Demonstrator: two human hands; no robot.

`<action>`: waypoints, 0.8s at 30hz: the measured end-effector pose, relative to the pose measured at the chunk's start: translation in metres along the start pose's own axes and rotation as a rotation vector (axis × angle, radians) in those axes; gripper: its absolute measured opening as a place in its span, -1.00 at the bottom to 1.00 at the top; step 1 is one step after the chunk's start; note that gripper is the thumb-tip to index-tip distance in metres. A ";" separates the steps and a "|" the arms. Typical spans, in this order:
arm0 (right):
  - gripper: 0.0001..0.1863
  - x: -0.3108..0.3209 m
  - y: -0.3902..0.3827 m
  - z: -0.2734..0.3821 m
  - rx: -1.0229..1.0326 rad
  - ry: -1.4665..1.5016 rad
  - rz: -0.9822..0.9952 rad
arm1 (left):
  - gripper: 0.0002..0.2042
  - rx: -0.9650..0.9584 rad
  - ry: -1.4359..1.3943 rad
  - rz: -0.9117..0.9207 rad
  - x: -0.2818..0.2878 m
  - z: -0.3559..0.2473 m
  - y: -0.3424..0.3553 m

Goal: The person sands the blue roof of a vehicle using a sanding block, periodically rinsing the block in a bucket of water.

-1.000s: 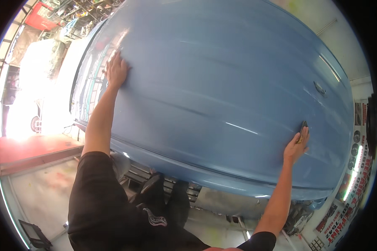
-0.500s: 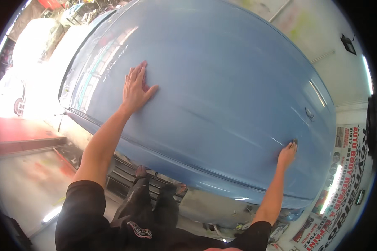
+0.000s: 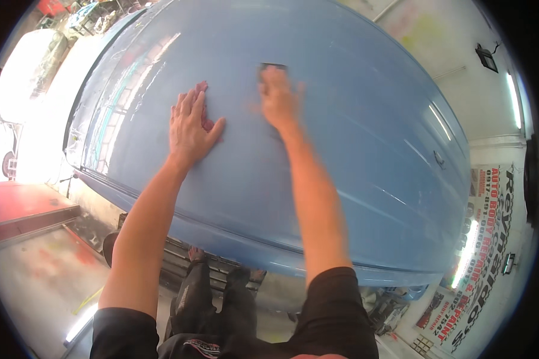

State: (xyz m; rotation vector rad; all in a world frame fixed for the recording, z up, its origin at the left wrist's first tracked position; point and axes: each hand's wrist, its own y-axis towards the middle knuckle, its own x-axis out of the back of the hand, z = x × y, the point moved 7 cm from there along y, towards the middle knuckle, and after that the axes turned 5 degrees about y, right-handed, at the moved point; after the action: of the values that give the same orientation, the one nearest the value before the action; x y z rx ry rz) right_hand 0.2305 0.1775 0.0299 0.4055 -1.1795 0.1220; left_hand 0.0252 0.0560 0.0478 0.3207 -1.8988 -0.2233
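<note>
A broad, curved blue vehicle panel [image 3: 353, 137], like a roof, stretches in front of me. My left hand [image 3: 188, 131] lies flat on it at the left, fingers stretched out and thumb apart. Beneath that palm is a crumpled reddish cloth [image 3: 207, 119], showing past the fingertips and beside the thumb. Farther out, right of the left hand, my right hand [image 3: 278, 99] is on the same panel, smeared by motion. At its fingertips is a small dark flat pad [image 3: 273, 65], partly covered by the fingers; its exact kind cannot be made out.
A small metal fitting [image 3: 439, 158] sticks up from the panel's right part. My feet stand on a dark slatted platform [image 3: 221, 267] below the near edge. A printed banner [image 3: 485, 239] and a wall lamp [image 3: 486, 58] are at the right. A red surface [image 3: 24, 206] lies at lower left.
My right hand has swept from the panel's near right side to its far middle, with the dark pad. My left hand stays at nearly the same spot on the cloth.
</note>
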 end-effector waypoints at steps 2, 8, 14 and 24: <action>-0.47 0.044 -0.037 -0.065 -0.195 -0.094 -0.089 | -0.21 -0.001 -0.007 0.013 -0.001 -0.003 0.002; -0.55 0.031 0.000 -0.043 -0.353 -0.319 -0.200 | -0.19 0.013 -0.054 0.041 -0.003 -0.022 0.006; -0.64 0.048 0.004 -0.027 -0.085 0.017 -0.103 | -0.19 0.042 -0.040 0.050 0.001 0.006 0.002; -0.63 -0.026 0.055 0.044 0.044 0.038 -0.072 | -0.17 0.021 -0.026 0.061 -0.004 0.000 0.002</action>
State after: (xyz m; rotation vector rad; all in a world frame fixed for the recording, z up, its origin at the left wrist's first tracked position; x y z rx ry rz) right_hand 0.1658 0.2151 0.0333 0.4819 -1.1255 0.0934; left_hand 0.0263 0.0596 0.0450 0.2745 -1.9351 -0.1674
